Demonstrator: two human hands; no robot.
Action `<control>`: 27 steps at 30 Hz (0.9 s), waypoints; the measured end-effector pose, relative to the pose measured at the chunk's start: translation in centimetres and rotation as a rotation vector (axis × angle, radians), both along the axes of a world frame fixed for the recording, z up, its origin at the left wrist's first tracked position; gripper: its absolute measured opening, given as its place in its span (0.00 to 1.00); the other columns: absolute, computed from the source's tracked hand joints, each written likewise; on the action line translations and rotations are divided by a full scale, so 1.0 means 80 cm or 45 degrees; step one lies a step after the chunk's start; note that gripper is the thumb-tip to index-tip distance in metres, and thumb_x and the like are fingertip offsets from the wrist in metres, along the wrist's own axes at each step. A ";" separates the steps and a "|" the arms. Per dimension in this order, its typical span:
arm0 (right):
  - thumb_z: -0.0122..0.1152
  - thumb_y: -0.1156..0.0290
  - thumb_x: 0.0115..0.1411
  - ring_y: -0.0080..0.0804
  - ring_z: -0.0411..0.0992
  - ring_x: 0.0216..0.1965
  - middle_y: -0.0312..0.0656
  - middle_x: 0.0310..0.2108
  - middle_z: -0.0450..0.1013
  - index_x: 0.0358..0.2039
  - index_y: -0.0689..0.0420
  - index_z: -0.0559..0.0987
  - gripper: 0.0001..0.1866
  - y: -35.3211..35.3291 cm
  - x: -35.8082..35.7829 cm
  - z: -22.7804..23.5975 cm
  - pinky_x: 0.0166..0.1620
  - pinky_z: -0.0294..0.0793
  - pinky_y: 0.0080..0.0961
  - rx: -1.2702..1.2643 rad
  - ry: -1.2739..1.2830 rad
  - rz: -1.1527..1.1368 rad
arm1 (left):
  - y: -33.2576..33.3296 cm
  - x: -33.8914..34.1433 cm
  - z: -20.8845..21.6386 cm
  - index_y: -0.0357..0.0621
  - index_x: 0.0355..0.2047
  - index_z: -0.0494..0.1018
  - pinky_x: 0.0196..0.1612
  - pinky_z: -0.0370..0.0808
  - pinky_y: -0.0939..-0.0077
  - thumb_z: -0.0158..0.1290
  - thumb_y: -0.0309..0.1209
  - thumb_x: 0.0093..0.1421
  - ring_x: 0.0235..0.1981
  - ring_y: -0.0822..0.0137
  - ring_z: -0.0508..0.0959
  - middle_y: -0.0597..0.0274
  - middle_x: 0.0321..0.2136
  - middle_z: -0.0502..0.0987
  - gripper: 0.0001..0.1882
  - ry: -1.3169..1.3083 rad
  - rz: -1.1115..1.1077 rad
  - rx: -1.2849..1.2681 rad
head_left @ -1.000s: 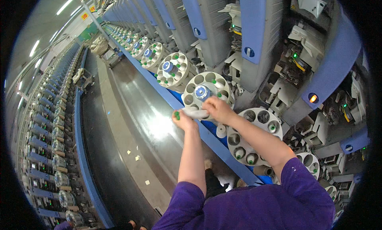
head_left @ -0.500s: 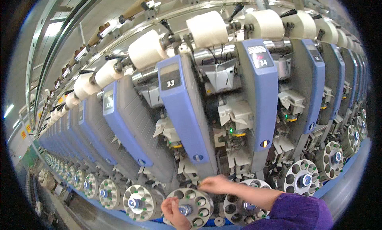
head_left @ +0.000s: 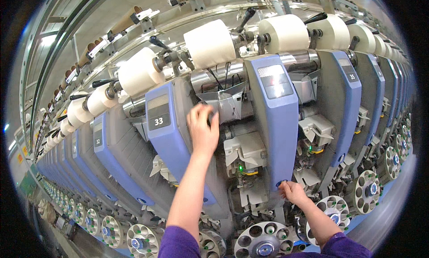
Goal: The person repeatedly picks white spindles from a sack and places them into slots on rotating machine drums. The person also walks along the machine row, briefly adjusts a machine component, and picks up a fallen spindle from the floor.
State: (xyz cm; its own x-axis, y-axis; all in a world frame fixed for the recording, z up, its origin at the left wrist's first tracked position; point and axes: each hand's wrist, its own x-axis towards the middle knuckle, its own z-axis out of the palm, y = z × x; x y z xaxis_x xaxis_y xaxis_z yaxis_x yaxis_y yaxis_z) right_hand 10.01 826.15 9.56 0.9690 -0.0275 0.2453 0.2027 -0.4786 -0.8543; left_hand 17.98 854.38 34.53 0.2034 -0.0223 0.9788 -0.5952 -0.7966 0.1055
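Note:
My left hand [head_left: 203, 127] is raised in front of a silver guide plate [head_left: 230, 104], below a shiny metal drum [head_left: 219, 77]. Its fingers are bent, with a dark gap between thumb and forefinger, and I see nothing held in them. Above the drum sits a cream yarn package [head_left: 209, 43]. Lower and to the right, my right hand [head_left: 295, 192] has its fingertips closed at a small round blue knob [head_left: 280, 183], low on the blue front panel [head_left: 273, 137] of a winding unit. The fingers partly cover the knob.
Round bobbin magazines [head_left: 264, 248] with several pockets line the bottom. A grey-and-blue neighbouring unit [head_left: 172, 137] stands left of my raised arm. Between the units is a pale yarn-handling mechanism [head_left: 246, 151] with a green light. Black cradle handles [head_left: 246, 18] stick out above.
Both hands have left the bobbin magazines: my left rose to the guide plate, my right moved right to the knob. The knob's yellow light no longer shows. The view has shifted.

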 end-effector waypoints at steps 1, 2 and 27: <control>0.47 0.60 0.62 0.35 0.75 0.21 0.45 0.20 0.76 0.24 0.62 0.78 0.19 -0.002 0.004 -0.004 0.29 0.74 0.30 -0.007 0.114 -0.019 | -0.007 0.024 0.016 0.45 0.40 0.72 0.52 0.61 0.61 0.57 0.30 0.50 0.49 0.51 0.64 0.52 0.43 0.66 0.16 -0.023 0.090 -0.006; 0.46 0.60 0.62 0.32 0.76 0.22 0.44 0.21 0.76 0.25 0.64 0.78 0.21 -0.006 0.006 -0.008 0.29 0.74 0.28 0.124 0.117 0.093 | -0.013 0.045 0.030 0.46 0.43 0.71 0.53 0.59 0.57 0.57 0.33 0.50 0.50 0.51 0.62 0.53 0.45 0.65 0.19 0.005 0.209 0.008; 0.47 0.59 0.61 0.32 0.76 0.23 0.39 0.23 0.77 0.27 0.60 0.78 0.18 -0.007 0.003 -0.012 0.31 0.74 0.27 0.250 0.063 0.144 | -0.048 -0.259 -0.172 0.47 0.32 0.66 0.25 0.64 0.85 0.48 0.40 0.62 0.23 0.82 0.65 0.76 0.22 0.63 0.11 2.399 -1.117 -0.435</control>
